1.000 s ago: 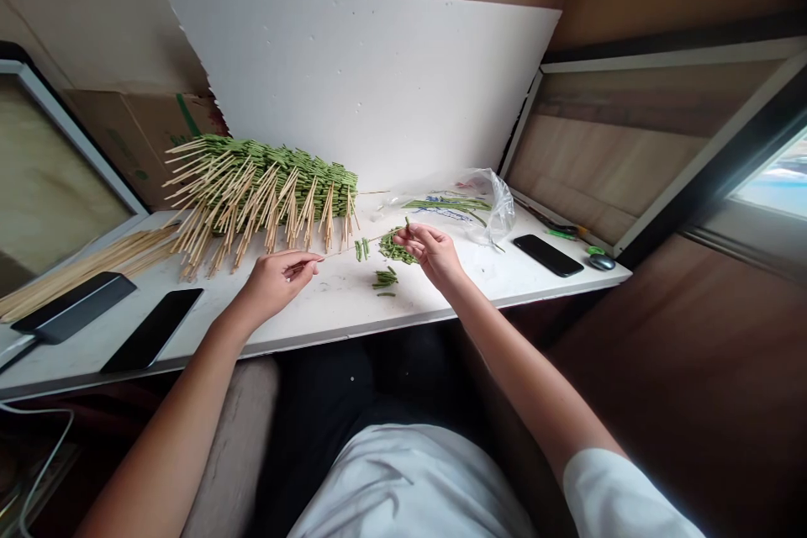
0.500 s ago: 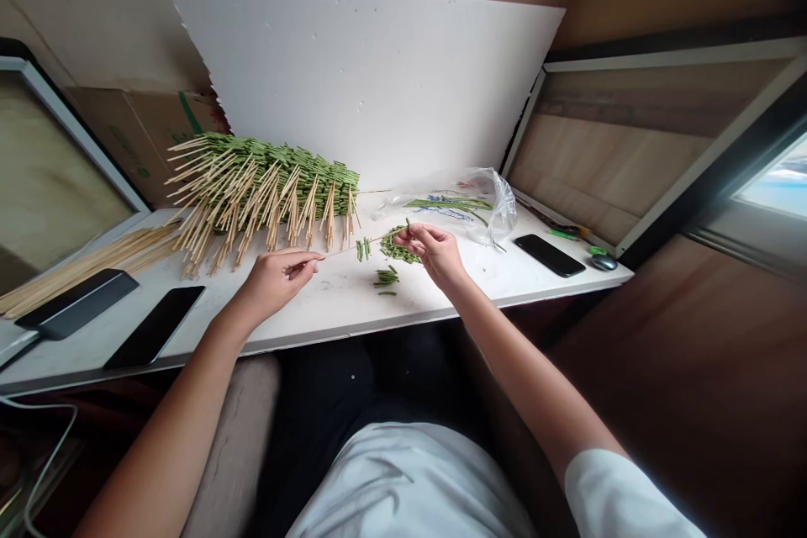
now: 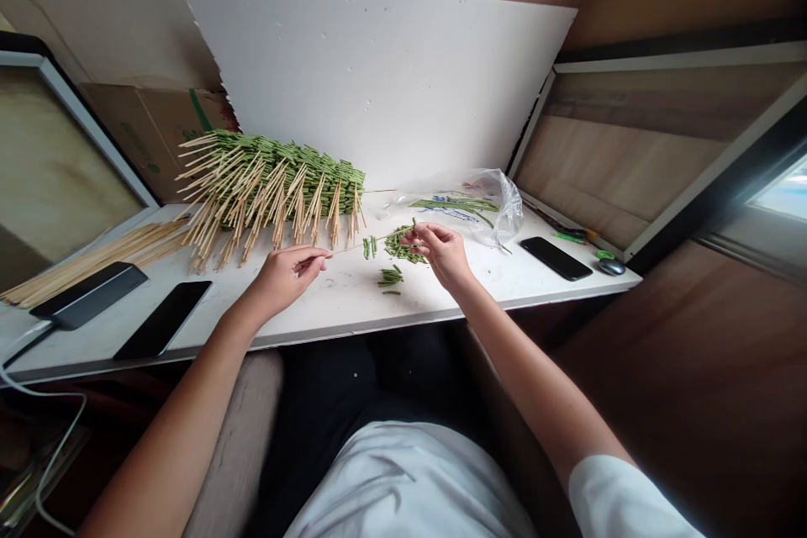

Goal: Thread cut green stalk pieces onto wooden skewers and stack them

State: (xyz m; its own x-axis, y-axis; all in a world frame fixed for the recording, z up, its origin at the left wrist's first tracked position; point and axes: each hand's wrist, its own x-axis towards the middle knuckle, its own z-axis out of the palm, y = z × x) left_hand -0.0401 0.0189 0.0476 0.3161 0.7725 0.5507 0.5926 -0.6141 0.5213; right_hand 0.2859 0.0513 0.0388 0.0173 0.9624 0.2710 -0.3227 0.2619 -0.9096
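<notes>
My left hand (image 3: 287, 279) pinches one end of a thin bamboo skewer (image 3: 346, 250), which slants up to the right. At its other end, my right hand (image 3: 446, 255) has thumb and fingers closed on a short green bean piece (image 3: 414, 223). Two more bean pieces (image 3: 369, 248) show crosswise by the skewer's middle; whether they are threaded on it or lie on the table I cannot tell. Beneath and beside the right fingers is a pile of cut green beans (image 3: 398, 247), partly hidden by them. A smaller cluster of pieces (image 3: 390, 276) lies nearer the front edge.
A tall stack of filled bean skewers (image 3: 283, 164) stands at the back left of the white table (image 3: 344, 303). Loose bamboo skewers (image 3: 107, 256), a black device (image 3: 88, 294) and a phone (image 3: 162, 319) lie left. Rightward are a plastic bag (image 3: 504, 206) with long beans and another phone (image 3: 556, 258).
The view has shifted slightly, so everything sits a little farther right. Both hands keep their hold, with the skewer between them at much the same slant.
</notes>
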